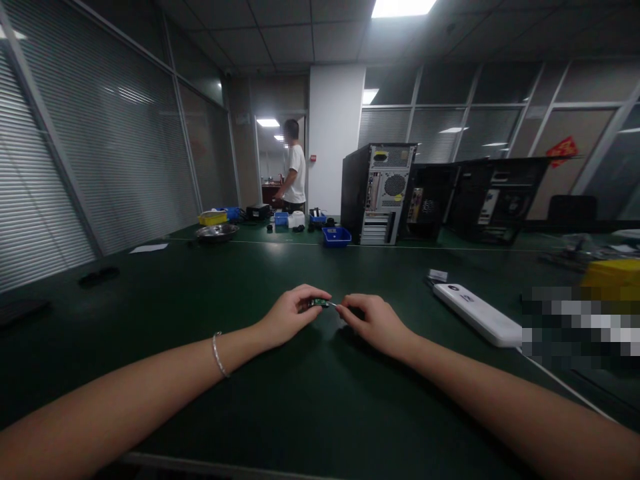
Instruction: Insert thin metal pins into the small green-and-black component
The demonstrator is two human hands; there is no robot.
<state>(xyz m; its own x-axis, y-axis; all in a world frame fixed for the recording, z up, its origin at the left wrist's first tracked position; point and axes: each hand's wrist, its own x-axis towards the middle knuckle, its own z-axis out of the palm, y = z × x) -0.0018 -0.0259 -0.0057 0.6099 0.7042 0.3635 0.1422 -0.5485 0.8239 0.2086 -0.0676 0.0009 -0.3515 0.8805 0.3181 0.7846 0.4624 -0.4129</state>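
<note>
Both my hands rest on the dark green table (165, 320) in the head view. My left hand (291, 313) pinches a small green circuit board (317, 303) between its fingertips. My right hand (373, 320) sits just right of it with closed fingers, holding a thin metal tool (335, 305) whose tip touches the board's right end. Most of the tool is hidden in the fist. A silver bracelet (218, 353) circles my left wrist.
A white power strip (477, 313) lies to the right, with a yellow box (613, 273) beyond. At the far side stand open computer towers (379, 193), blue bins (336, 235), a yellow bin (213, 217) and a metal bowl (217, 232). A person in a white shirt (295, 173) stands there.
</note>
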